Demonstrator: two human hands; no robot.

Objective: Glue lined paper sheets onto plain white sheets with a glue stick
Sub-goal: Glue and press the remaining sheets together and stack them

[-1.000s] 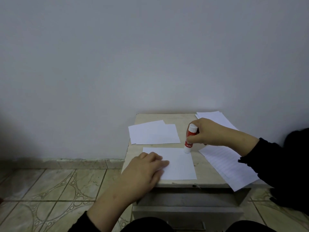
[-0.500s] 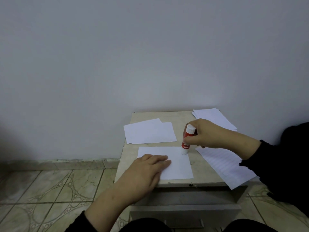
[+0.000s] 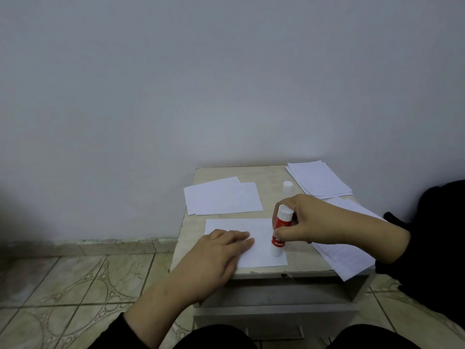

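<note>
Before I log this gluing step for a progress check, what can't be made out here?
Head view only:
- Glue tip of the red-and-white glue stick: pressed to the plain white sheet, hidden by its barrel.
- Glue coverage: invisible, white on white.
- Label text: partly covered by the right hand.
- Sheet's near-left corner: under the left hand.
- Long lined sheet: forearm crosses it.

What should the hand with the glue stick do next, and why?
Probably drag the red-and-white glue stick leftward across the white sheet: the right hand holds its tip on the sheet's right edge, while the left hand pins the sheet flat.
</note>
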